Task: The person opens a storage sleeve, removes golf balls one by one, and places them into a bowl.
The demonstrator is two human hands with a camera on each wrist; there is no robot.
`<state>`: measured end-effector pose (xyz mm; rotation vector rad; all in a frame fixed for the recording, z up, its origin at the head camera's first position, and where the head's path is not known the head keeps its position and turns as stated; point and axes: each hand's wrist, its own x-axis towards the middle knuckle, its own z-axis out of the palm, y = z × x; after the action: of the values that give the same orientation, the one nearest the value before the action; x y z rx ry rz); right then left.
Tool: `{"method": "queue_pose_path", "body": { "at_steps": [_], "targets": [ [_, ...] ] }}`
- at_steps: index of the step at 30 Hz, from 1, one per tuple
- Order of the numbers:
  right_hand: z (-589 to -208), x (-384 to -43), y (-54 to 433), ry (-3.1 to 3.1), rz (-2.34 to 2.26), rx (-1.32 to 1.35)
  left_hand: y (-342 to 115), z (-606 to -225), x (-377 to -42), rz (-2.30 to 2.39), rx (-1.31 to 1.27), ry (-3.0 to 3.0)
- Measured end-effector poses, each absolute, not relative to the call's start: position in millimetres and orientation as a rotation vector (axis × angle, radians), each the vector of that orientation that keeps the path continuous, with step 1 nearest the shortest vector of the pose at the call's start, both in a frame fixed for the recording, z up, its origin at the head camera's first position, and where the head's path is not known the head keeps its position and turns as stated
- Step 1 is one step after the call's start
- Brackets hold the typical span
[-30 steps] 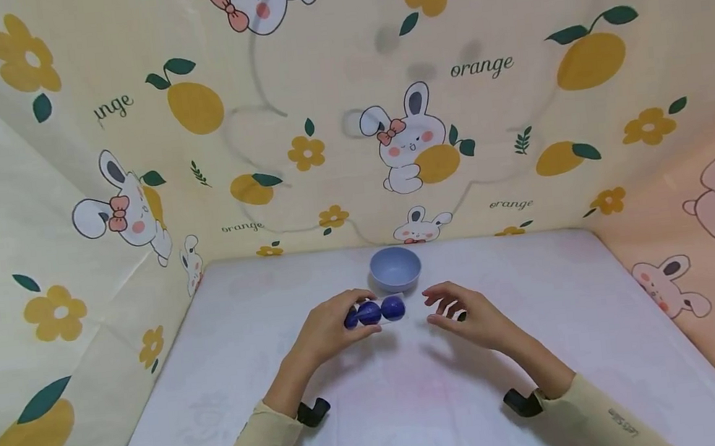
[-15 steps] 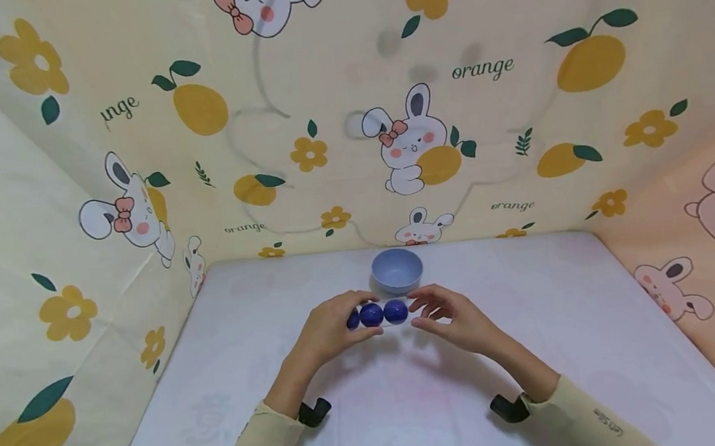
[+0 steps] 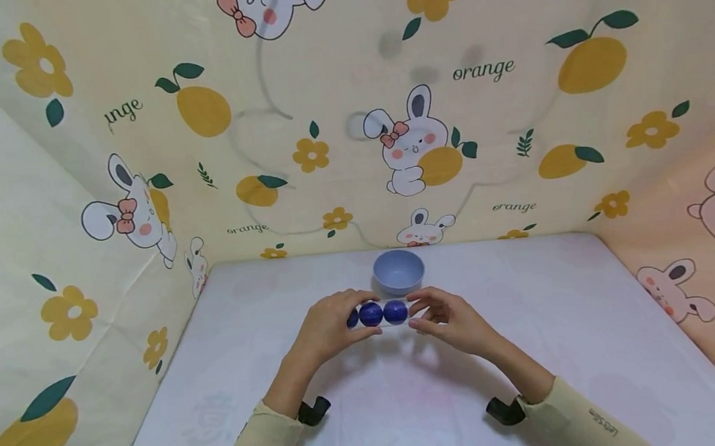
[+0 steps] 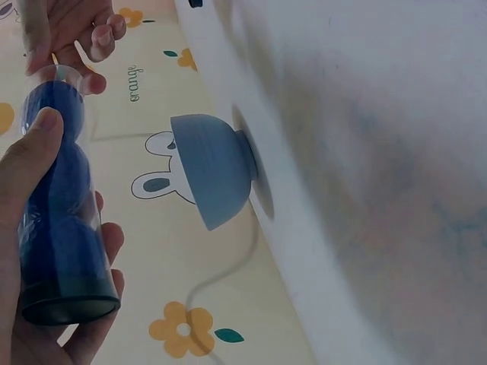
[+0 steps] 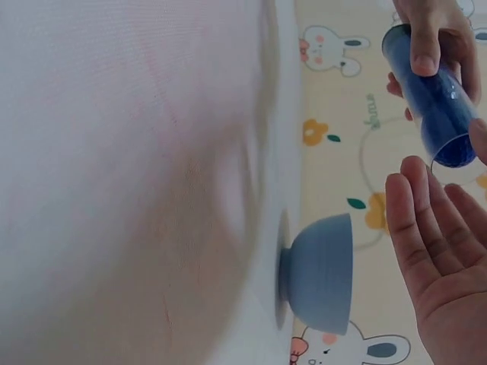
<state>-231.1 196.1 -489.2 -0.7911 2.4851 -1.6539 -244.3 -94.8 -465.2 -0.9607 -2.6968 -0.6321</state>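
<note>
With my left hand (image 3: 331, 324) I grip a clear tube (image 4: 68, 74) of blue balls (image 3: 371, 314) above the desk (image 3: 253, 292). My right hand (image 3: 458, 321), fingers loosely extended and unclenched, is at the tube's rim. Beyond stands a blue bowl (image 4: 213, 171), upright.

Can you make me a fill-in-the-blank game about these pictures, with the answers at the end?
1. The left hand grips a clear tube that has ____ balls inside.
2. The bowl stands with its opening facing ____, not down.
3. The colour of the tablecloth is mostly ____.
4. The word printed on the backdrop behind the table is ____.

Missing words: blue; up; white; orange.
</note>
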Motion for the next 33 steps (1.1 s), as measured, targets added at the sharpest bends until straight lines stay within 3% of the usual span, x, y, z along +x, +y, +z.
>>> {"method": "queue_pose_path", "body": {
  "at_steps": [33],
  "targets": [
    [-491.6,-238.0,191.1,2.442,-1.705,-0.788,-100.3,-463.0,-250.2,-0.542,-0.964,-2.589]
  ]
}}
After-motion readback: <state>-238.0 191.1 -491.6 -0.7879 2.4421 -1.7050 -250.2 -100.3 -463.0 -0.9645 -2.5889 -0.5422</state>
